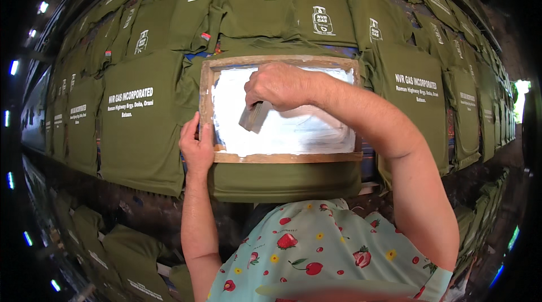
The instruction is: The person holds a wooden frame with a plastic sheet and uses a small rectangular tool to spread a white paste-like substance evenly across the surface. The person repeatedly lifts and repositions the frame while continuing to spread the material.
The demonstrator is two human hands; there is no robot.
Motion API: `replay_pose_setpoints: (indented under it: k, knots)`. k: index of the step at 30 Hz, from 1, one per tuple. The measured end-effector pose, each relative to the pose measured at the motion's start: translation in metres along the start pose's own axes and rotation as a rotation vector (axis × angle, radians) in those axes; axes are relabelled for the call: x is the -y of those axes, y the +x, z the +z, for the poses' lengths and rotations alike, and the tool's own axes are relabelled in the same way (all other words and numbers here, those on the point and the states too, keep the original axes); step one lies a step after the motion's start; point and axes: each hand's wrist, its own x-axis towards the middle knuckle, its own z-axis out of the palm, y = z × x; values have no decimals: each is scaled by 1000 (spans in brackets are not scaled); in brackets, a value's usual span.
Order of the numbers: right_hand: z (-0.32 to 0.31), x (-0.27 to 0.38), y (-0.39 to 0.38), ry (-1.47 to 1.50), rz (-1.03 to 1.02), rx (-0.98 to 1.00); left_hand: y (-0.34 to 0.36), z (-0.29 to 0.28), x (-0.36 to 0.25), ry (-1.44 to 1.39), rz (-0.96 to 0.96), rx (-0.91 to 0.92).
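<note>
A wooden-framed printing screen [282, 158] lies flat over an olive green shirt [282, 182] on the long table. White ink [293, 127] coats most of its mesh, with thinner, streaky patches toward the right. My right hand [278, 86] is closed around a squeegee [254, 116], whose grey-brown edge rests tilted on the inked mesh left of centre. With my left hand [197, 142] I grip the left side of the frame, thumb on the wood; the fingertips at its outer side are partly hidden.
Olive shirts with white print lie to the left [141, 127] and right [415, 127] of the screen. More printed shirts [257, 8] are spread in rows beyond it. Behind me, another table edge holds green shirts [138, 257]. A patterned blue cloth shows between shirts.
</note>
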Motion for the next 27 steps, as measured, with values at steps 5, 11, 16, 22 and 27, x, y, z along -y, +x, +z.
replay_pose_setpoints:
  k: [5, 11, 16, 22, 27]
  knots:
    - [-21, -16, -61, 52, -50, 106, -1, -1, -9, 61, 16, -16]
    - [-31, -21, -150, 65, 4, -9, 0, 0, -3, 68, 50, -21]
    - [-10, 19, -196, 22, 186, -114, 2, -1, -4, 140, 37, -7]
    - [40, 108, -193, -46, 370, -334, 10, -5, -4, 175, -11, 81]
    - [58, 154, -180, -70, 527, -404, 14, -6, 7, 101, -61, 119]
